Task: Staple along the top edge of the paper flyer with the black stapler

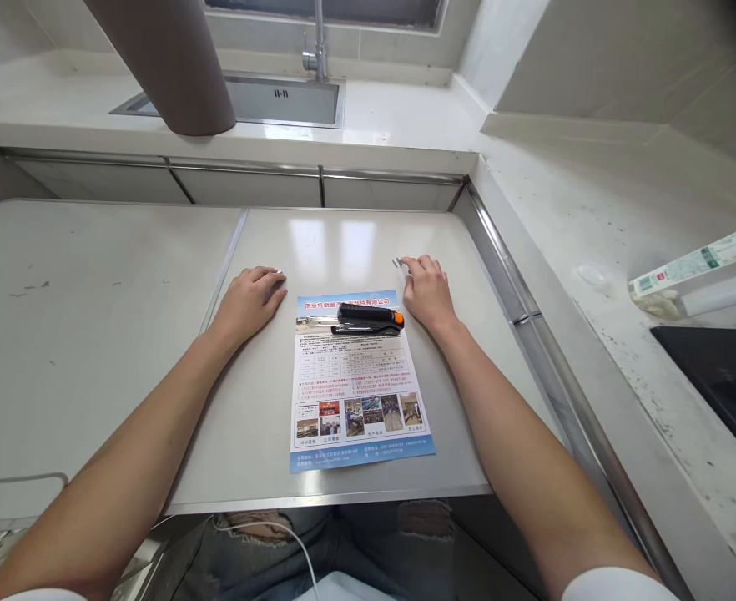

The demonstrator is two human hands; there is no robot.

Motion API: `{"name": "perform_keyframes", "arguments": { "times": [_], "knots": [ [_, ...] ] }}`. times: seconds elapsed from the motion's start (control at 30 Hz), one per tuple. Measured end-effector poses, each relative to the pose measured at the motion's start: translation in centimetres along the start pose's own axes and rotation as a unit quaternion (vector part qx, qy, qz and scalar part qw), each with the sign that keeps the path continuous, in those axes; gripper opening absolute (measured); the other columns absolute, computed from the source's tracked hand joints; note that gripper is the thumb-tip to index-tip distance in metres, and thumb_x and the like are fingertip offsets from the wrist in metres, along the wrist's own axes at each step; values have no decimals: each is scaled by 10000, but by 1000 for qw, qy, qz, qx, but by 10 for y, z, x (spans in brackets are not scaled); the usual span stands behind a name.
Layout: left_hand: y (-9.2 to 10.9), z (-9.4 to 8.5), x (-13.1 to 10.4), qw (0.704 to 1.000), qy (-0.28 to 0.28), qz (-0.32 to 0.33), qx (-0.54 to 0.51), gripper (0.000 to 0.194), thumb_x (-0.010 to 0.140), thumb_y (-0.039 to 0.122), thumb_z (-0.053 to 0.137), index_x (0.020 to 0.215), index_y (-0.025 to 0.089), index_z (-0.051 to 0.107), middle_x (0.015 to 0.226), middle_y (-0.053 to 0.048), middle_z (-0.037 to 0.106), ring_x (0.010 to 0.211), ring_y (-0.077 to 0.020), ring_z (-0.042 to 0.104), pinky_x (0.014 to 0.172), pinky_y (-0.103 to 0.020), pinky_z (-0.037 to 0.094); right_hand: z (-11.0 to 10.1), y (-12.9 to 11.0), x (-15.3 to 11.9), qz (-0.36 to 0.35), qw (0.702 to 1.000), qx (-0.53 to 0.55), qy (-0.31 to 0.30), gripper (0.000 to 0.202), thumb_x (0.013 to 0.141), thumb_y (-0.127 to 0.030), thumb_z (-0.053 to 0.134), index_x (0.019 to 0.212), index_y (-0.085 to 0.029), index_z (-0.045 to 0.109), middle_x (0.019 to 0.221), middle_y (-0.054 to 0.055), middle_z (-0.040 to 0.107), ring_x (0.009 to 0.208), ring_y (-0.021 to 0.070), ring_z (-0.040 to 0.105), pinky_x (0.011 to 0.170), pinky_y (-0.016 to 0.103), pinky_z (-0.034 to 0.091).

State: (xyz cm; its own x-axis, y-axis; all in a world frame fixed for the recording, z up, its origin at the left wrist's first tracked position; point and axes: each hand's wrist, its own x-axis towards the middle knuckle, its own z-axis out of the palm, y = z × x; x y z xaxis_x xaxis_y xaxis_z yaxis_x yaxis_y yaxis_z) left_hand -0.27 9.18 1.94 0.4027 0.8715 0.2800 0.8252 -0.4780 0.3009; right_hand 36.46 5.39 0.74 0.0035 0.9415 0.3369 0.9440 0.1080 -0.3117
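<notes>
A black stapler (368,319) with an orange end lies sideways across the top of a printed flyer (359,380) with blue borders, text and small photos. Left of the flyer, my left hand (250,300) rests on the tabletop, its fingers bent and the thumb apart from them. A tiny pale spot shows at its fingertips; I cannot make out what it is. My right hand (429,292) rests beyond the flyer's upper right corner. Just at its index fingertip are small metallic pieces that look like staples (396,262). Whether the finger touches them is unclear.
The pale folding table (205,451) stands against a counter with a sink (280,98) and tap (319,58). A brown column-like object (173,67) juts in at upper left. On the right counter lie a long box (699,263) and a black panel (718,367). A white cable (280,527) hangs below.
</notes>
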Motion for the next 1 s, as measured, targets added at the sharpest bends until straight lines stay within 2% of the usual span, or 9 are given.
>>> {"name": "perform_keyframes", "arguments": {
  "times": [0.17,0.33,0.4,0.47,0.57,0.67,0.73,0.83,1.0],
  "knots": [
    [4,-2,-1,999,26,2,-32,199,956,247,518,969,216,714,1008,-87,737,976,-275,649,910,-425,525,1,2,0,-9,1000,6,-13,466,961,-147,391,1329,-195,673,1176,171,617,1123,339,526,929,488,473],
    [15,-4,-4,995,42,-15,-90,194,967,257,536,1078,222,690,1031,-60,746,895,-232,675,834,-361,528,-2,-3,0,-12,1000,22,-11,498,990,-185,388,1443,-199,595,1203,174,612,1136,341,526,944,496,462],
    [20,-6,-6,992,50,-4,-114,235,997,283,513,1125,225,701,1098,-58,750,939,-224,684,852,-347,525,-9,-10,-1,-23,996,82,12,434,1021,-247,391,1392,-203,613,1192,155,622,1124,319,542,953,475,468],
    [25,-9,-8,990,55,8,-129,259,1022,309,495,1113,221,721,1078,-55,754,936,-216,687,848,-337,520,-18,-20,-5,-68,985,160,8,366,1059,-342,381,1250,-216,667,1130,123,644,1071,284,570,943,440,478],
    [35,-12,-12,987,68,16,-142,270,1039,336,494,1074,213,731,1004,-52,751,882,-204,683,812,-332,517,-29,-38,-13,-182,946,256,-79,399,1075,-483,382,1111,-231,689,1075,90,668,1019,247,598,916,400,484],
    [49,-12,-17,988,50,43,-137,254,1045,339,496,1076,221,719,1054,-62,748,942,-216,681,859,-349,514,-31,-53,-21,-251,920,256,-161,410,989,-567,555,1210,-236,654,1160,95,676,1051,254,600,867,376,478],
    [58,-9,-19,989,13,81,-122,242,1046,339,496,1069,223,708,1069,-68,744,975,-230,674,902,-374,502,-28,-58,-23,-250,927,218,-177,415,945,-522,632,1243,-233,629,1179,98,682,1044,258,602,821,356,461],
    [66,-5,-20,986,-36,132,-100,242,1051,334,476,1032,220,688,1051,-80,732,976,-242,656,902,-395,491,-22,-60,-24,-234,937,189,-180,319,960,-412,611,1215,-222,626,1168,98,694,1030,252,610,797,339,438],
    [67,-5,-21,982,-41,133,-129,235,1051,324,469,1005,226,677,1039,-76,722,989,-237,650,917,-397,502,-19,-57,-23,-236,935,192,-182,282,957,-382,607,1184,-216,628,1148,96,699,1022,250,612,806,339,434]
  ]
}}
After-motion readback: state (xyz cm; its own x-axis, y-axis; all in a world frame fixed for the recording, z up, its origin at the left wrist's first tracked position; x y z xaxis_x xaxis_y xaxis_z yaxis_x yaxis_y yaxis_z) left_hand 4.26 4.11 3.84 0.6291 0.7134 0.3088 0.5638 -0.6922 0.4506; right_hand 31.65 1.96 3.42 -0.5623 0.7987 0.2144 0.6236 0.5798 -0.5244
